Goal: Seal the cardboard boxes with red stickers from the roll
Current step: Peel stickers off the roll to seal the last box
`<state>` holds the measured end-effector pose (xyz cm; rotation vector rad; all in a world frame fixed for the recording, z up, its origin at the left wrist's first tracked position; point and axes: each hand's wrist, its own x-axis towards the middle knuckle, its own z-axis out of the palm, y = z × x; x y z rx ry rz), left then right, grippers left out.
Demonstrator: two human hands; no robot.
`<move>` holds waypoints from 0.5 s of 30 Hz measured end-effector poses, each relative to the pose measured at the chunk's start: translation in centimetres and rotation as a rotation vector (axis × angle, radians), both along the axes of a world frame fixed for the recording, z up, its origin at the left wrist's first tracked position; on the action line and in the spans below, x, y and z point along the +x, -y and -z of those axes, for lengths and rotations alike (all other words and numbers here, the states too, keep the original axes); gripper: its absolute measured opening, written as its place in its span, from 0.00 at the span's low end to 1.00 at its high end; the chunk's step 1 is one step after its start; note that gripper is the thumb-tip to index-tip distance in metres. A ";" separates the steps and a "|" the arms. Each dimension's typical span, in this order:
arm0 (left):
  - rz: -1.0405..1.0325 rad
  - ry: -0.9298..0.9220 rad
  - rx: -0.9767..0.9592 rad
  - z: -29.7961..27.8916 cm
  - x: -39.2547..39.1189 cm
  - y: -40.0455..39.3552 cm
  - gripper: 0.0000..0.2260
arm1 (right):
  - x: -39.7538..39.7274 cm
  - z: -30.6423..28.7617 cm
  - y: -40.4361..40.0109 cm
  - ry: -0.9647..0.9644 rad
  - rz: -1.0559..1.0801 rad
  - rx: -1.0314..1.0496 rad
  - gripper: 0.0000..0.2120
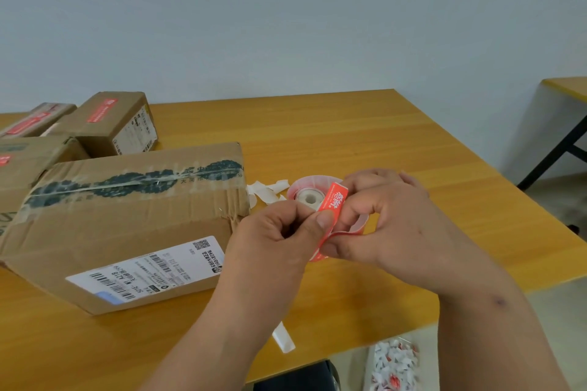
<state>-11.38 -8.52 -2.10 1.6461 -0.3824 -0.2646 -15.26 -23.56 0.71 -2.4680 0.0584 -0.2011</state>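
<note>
While the left hand (pixel 279 232) pinches the red sticker (pixel 332 203) and the right hand (pixel 390 219) pinches its backing strip (pixel 357 227), peeling slowly should keep it flat for the large box (pixel 127 216).

Matt brown cardboard box (pixel 127 219), creased, with glossy clear tape and a smooth white paper label (pixel 149 270). Glossy red sticker (pixel 333 200). Smooth wood-grain table (pixel 317 130) with white paper scraps (pixel 266 190).

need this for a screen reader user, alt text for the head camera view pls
Two hands peel a red sticker from a sticker roll over a wooden table: the left hand pinches the sticker, the right hand holds the backing strip. A large cardboard box lies to the left, smaller stickered boxes behind.
</note>
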 end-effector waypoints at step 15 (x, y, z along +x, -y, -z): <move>0.015 0.071 0.041 -0.2 0.2 0.0 0.11 | -0.4 -0.8 -0.1 -0.067 0.048 -0.059 0.12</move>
